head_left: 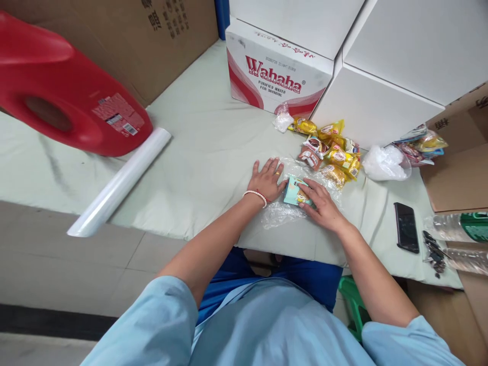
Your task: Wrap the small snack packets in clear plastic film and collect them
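Near the front edge of the desk (206,152), the teal packet (294,191) lies amid spread clear film (280,217), seemingly not yet closed over it, the left hand's (267,180) fingers splayed and empty, the right hand's (323,207) touching the packet, grip unclear.

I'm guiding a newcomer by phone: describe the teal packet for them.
In front of the Wahaha carton, find crumpled clear plastic film. The teal packet lies amid it, right hand on top; its color sets it apart from the yellow snack packages.
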A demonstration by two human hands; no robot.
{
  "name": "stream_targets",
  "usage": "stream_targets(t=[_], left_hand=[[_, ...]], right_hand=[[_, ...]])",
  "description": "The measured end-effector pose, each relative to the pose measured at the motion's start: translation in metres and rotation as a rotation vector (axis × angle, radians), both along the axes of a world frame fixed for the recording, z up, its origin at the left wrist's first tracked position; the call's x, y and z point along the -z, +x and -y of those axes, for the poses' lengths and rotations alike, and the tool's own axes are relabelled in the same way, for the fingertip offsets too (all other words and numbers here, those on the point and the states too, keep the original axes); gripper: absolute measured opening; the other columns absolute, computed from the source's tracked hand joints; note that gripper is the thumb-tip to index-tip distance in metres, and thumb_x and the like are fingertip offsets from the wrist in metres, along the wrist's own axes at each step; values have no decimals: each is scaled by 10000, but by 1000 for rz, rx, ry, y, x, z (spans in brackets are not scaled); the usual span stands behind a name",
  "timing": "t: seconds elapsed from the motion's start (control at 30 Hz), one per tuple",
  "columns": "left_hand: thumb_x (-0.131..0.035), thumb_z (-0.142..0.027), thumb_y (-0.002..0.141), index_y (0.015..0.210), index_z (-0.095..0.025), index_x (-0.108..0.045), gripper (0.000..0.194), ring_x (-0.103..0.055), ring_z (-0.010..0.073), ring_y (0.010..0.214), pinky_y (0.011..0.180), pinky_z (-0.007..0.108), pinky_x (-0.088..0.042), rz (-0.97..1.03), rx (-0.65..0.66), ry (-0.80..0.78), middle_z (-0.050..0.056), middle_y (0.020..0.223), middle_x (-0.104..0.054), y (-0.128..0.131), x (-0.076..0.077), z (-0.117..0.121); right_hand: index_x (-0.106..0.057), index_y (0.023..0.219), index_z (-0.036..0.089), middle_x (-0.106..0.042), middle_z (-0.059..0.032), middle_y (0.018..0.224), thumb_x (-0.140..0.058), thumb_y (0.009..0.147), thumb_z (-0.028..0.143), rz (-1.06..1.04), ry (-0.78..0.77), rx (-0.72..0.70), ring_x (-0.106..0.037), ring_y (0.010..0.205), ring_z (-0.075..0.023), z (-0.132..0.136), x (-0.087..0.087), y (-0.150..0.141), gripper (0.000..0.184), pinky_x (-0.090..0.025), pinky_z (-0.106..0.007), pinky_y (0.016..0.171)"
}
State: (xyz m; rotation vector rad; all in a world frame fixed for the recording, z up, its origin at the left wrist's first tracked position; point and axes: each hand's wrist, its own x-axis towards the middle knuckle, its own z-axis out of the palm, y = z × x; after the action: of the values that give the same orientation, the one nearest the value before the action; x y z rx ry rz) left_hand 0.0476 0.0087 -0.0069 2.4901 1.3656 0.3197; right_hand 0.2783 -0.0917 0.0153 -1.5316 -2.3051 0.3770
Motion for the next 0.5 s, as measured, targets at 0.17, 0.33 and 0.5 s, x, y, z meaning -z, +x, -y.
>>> stream_targets(t=[0.17,0.33,0.5], left_hand=[[-333,-480,1100,1661,-179,-387,639,-242,314,1662,1325,691,-97,64,-15,10,152,1782,-259,-3,-1,-2],[-414,-419,1084,1665,-241,-382,608,-232,336,1666,1308,712,-113,123,-2,40,146,1796,-209,-13,-2,-3],[-463,-317,1057,1666,-267,-378,616,-212,334,1672,1324,691,-53,177,77,170,139,1795,-215,-28,0,9]], right_hand=[[-387,1664,360,-388,-135,1711,-524,1072,524,8,16,-17,-396,1570,-354,3,-5,4,629,-337,-665,1254],[-283,1704,356,-350,-138,1730,-598,1026,588,-58,78,12,-386,1580,-346,18,-20,13,783,-363,-617,1266],[-279,1704,310,-513,-160,1599,-703,941,643,-83,153,120,-489,1476,-359,47,-13,26,934,-442,-597,1215]])
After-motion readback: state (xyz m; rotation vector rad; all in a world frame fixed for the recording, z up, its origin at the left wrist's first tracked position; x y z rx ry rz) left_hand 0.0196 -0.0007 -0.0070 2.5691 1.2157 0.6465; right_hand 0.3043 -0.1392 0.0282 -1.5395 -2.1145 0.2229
